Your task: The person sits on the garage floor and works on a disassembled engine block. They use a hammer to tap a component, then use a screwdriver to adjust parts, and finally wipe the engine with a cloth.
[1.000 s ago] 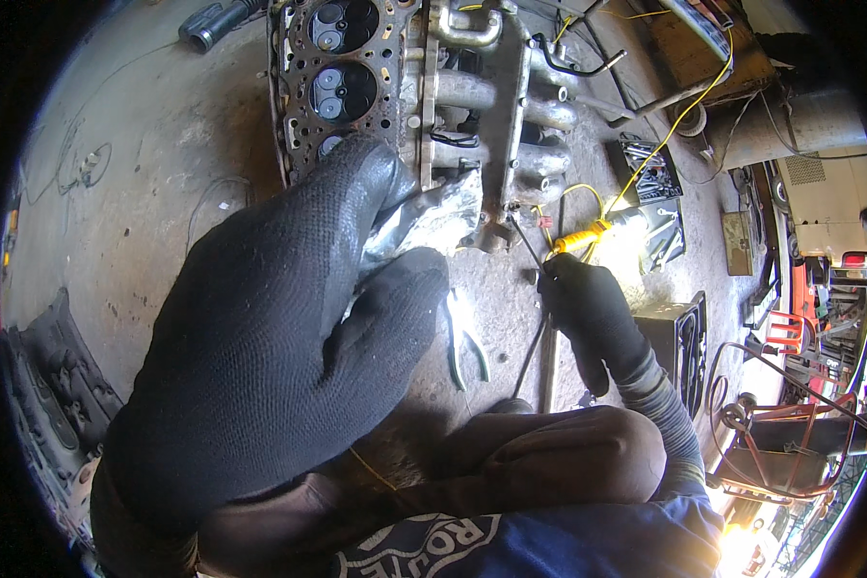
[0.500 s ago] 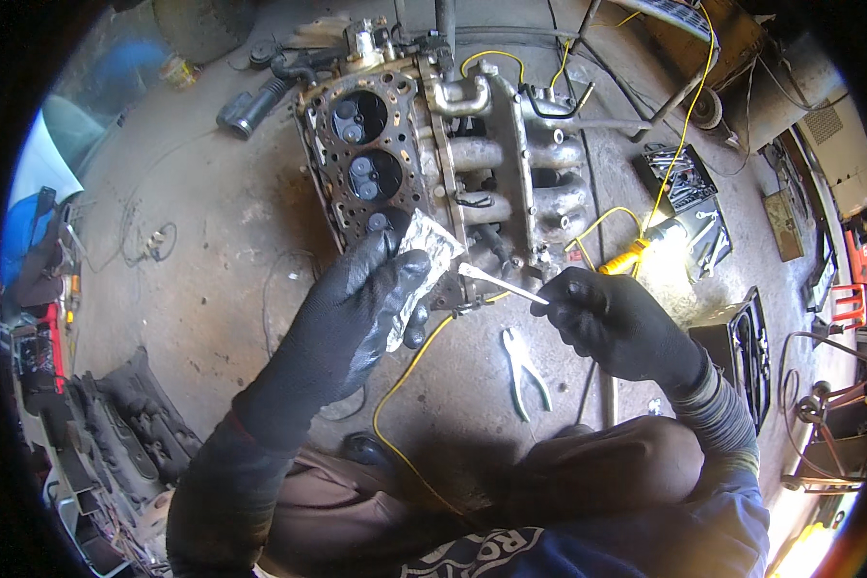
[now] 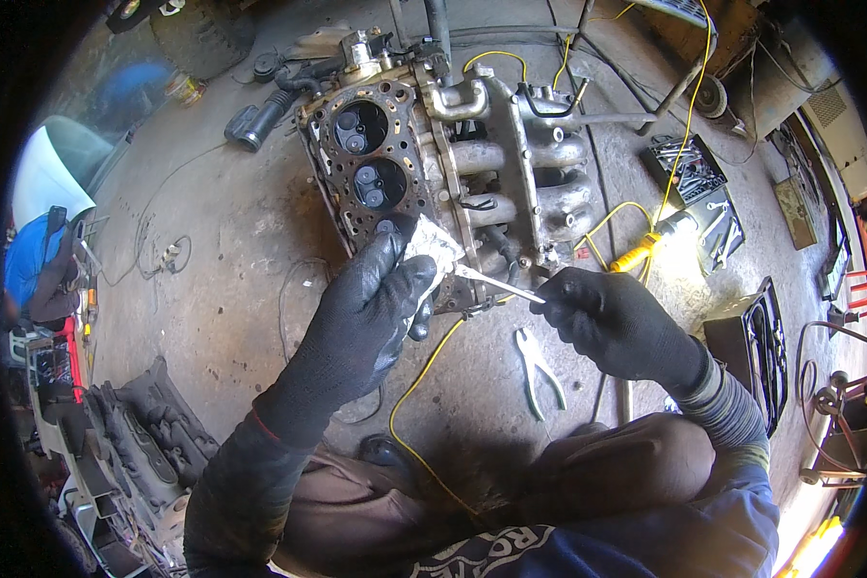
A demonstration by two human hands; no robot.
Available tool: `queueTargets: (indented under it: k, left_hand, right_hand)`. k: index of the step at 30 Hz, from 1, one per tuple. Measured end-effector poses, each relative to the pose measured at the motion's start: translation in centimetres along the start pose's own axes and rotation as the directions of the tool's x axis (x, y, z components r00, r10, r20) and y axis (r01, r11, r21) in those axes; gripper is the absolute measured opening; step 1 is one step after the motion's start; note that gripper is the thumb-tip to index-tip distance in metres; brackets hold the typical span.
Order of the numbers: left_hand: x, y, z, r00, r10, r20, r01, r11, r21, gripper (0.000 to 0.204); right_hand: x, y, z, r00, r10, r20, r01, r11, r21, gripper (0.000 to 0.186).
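My left hand [image 3: 361,313], in a black glove, is closed round a crumpled silver foil packet [image 3: 433,245]. Part of the packet is hidden by the fingers. From the right, my gloved right hand [image 3: 618,323] pinches a thin, light metallic-looking stick [image 3: 503,285] with a wider, flattened end. That end meets the packet's right edge; whether it is inside or only against it, I cannot tell. Just beyond both hands lies an engine block [image 3: 416,130] with open cylinder bores, and a cast metal intake manifold [image 3: 480,154] is at its right side.
Pliers [image 3: 539,374] lie on the concrete floor before my knees. A lit yellow work lamp [image 3: 636,254] is at the right, near a tray of sockets [image 3: 686,171] and a black case [image 3: 748,354]. A yellow cable [image 3: 416,380] crosses the floor. Dark engine covers [image 3: 154,433] lie at left.
The stick's wide end has moved left from a small gap to meet the foil packet. Both hands keep their holds. The whole view has shifted slightly.
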State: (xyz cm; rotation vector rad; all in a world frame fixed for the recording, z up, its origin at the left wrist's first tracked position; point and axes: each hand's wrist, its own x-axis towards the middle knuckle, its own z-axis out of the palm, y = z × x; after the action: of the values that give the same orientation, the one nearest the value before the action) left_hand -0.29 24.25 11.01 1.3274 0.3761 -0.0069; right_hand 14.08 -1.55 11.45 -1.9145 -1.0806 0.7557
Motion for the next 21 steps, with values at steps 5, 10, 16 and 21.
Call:
queueTargets:
  k: [5,10,16,21]
  left_hand:
    - [0.2,-0.2,-0.5,0.998,0.041,0.042,-0.044,0.997,0.069,0.038]
    - [0.0,-0.1,-0.6,0.999,-0.042,0.012,0.040,0.992,0.122,0.037]
    - [0.2,-1.0,-1.0,1.000,0.017,0.011,-0.019,0.976,0.217,0.040]
    - [0.9,-1.6,-1.2,0.998,-0.036,-0.056,0.046,0.980,0.194,0.039]
  right_hand:
    - [0.1,-0.3,0.1,1.000,0.021,-0.002,-0.021,1.000,-0.012,0.014]
    - [0.4,-0.3,0.0,0.999,0.021,0.026,-0.021,1.000,0.002,0.015]
    - [0.4,0.1,0.2,0.999,0.031,0.035,-0.032,0.998,0.054,0.016]
    - [-0.2,0.1,-0.4,0.981,0.147,0.126,-0.184,0.910,0.372,0.016]
